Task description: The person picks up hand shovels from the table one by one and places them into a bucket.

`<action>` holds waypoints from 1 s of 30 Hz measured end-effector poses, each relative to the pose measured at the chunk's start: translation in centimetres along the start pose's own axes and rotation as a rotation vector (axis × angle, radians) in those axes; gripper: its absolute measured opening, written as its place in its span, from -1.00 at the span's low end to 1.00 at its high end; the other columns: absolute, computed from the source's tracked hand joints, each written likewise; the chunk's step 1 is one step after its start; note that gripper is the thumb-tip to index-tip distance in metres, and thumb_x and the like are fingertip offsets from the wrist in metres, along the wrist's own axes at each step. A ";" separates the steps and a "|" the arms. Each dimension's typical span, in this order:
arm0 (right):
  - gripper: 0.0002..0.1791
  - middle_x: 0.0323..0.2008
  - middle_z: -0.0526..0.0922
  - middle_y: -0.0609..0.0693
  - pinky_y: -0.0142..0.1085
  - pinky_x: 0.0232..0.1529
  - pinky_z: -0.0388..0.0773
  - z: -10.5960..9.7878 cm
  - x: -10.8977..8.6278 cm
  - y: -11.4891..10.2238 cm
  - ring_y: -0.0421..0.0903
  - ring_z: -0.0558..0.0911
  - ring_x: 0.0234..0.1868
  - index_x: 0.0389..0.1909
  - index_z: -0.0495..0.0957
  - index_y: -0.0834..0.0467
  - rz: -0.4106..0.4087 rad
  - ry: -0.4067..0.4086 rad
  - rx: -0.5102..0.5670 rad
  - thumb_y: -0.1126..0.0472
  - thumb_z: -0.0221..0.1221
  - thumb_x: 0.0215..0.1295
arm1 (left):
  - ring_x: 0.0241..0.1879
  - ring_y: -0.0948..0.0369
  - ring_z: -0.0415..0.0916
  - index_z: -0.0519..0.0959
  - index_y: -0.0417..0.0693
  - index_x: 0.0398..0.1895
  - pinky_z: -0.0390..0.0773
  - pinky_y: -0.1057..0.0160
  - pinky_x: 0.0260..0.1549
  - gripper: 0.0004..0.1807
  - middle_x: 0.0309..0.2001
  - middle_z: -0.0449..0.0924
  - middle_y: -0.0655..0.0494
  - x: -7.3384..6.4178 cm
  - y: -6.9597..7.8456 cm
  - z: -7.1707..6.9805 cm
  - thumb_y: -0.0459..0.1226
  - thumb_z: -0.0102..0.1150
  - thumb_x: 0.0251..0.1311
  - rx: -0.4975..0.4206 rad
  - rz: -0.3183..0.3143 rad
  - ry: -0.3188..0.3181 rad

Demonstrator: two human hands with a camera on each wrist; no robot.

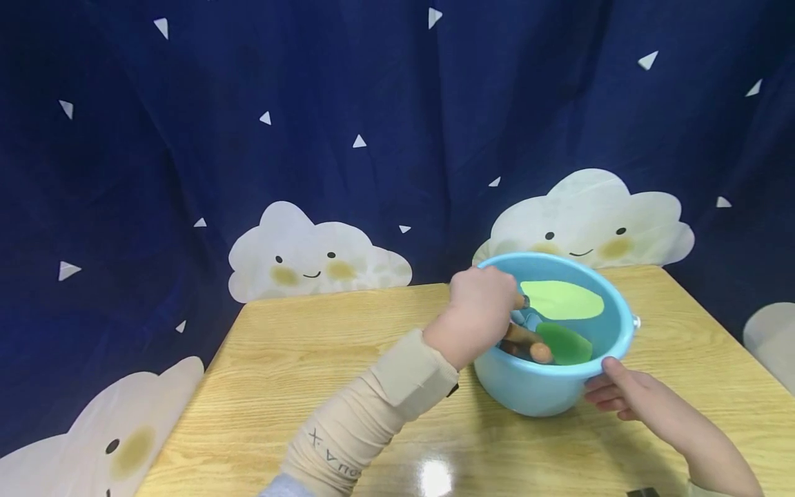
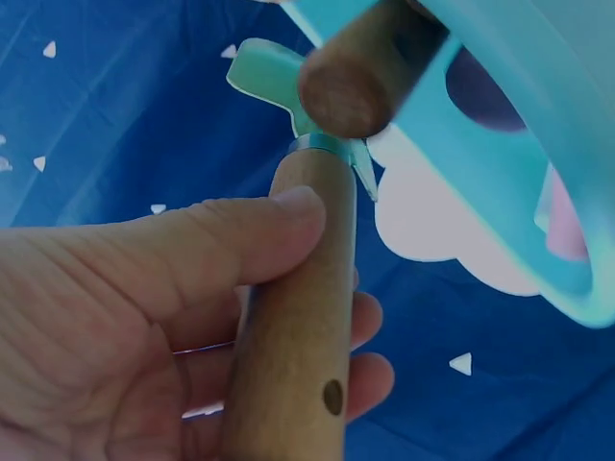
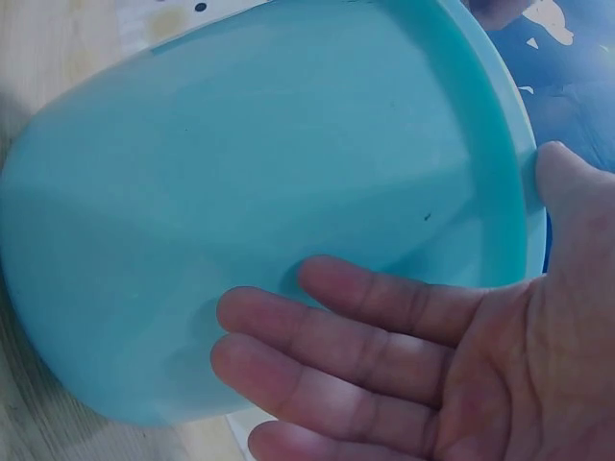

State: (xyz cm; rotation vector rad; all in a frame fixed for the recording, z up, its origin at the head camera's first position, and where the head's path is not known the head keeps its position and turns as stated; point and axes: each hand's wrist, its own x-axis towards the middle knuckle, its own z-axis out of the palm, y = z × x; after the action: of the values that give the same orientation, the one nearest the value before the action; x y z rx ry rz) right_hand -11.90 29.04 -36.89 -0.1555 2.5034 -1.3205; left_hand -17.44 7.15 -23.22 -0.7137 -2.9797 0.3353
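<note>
A light blue bucket (image 1: 528, 386) stands on the wooden table, toward the right. My left hand (image 1: 481, 304) reaches over its left rim. In the left wrist view, that hand (image 2: 192, 307) grips a wooden-handled tool (image 2: 298, 307) with a metal collar and a pale green head (image 2: 264, 77). Another wooden handle (image 2: 346, 91) crosses in front of that head. Inside the bucket are a light green blade (image 1: 562, 300), a darker green blade (image 1: 564, 344) and wooden handles (image 1: 524, 342). My right hand (image 1: 633, 393) holds the near right rim, thumb on top, fingers (image 3: 327, 341) extended along the outer wall.
The wooden table top (image 1: 323, 345) extends left of the bucket. A dark blue curtain (image 1: 348, 83) with white triangles and smiling clouds (image 1: 310, 255) hangs behind it. Inside the bucket, a pink item (image 2: 565, 221) is partly visible in the left wrist view.
</note>
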 end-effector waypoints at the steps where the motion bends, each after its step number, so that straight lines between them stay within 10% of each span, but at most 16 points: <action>1: -0.22 -0.23 0.59 0.26 -0.25 -0.38 0.46 0.0 0.0 0.0 -0.09 0.59 -0.29 -0.11 0.40 0.51 -0.001 0.000 0.000 -0.07 -0.59 0.41 | -0.47 0.40 0.38 0.59 0.56 -0.34 0.40 0.35 -0.65 -0.87 -0.53 0.48 0.42 0.0 0.3 0.0 -0.04 0.17 0.07 0.001 0.005 -0.006; 7: -0.21 -0.23 0.59 0.25 -0.22 -0.36 0.46 0.2 -0.1 -0.2 -0.02 0.59 -0.26 -0.11 0.40 0.52 0.018 -0.004 0.009 -0.08 -0.59 0.41 | -0.55 0.40 0.41 0.58 0.35 -0.52 0.37 0.36 -0.73 -0.85 -0.62 0.46 0.39 0.2 1.6 0.2 0.09 0.16 0.02 0.012 0.011 -0.006; 14: -0.22 -0.22 0.58 0.24 -0.18 -0.33 0.46 0.2 0.0 -0.2 0.02 0.59 -0.24 -0.09 0.39 0.51 0.037 -0.011 0.020 -0.08 -0.58 0.41 | -0.52 0.22 0.41 0.53 0.25 -0.40 0.42 0.17 -0.52 -0.43 -0.48 0.50 0.29 0.8 3.1 0.3 0.32 0.32 -0.52 0.071 0.000 -0.089; 19: -0.23 -0.22 0.58 0.25 -0.18 -0.33 0.46 0.3 -0.1 -0.2 0.02 0.59 -0.24 -0.09 0.39 0.51 0.026 -0.009 0.020 -0.07 -0.57 0.42 | -0.44 0.17 0.45 0.53 0.29 -0.32 0.41 0.01 -0.24 -0.63 -0.41 0.54 0.26 1.3 4.4 0.8 0.15 0.29 -0.22 0.089 -0.001 -0.132; 30: -0.23 -0.22 0.58 0.24 -0.17 -0.33 0.45 0.6 -0.1 -0.4 0.02 0.59 -0.24 -0.10 0.40 0.49 0.041 -0.017 0.036 -0.08 -0.56 0.41 | -0.53 0.28 0.39 0.52 0.27 -0.43 0.43 0.31 -0.63 -0.95 -0.52 0.48 0.29 2.1 5.6 2.2 -0.07 0.17 0.05 0.102 0.051 -0.106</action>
State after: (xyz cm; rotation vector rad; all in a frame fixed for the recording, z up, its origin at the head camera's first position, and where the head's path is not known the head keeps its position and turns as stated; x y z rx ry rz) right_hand -11.66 28.32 -36.86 -0.1071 2.4536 -1.3415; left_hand -17.11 12.52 -26.55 -0.7863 -3.0194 0.5402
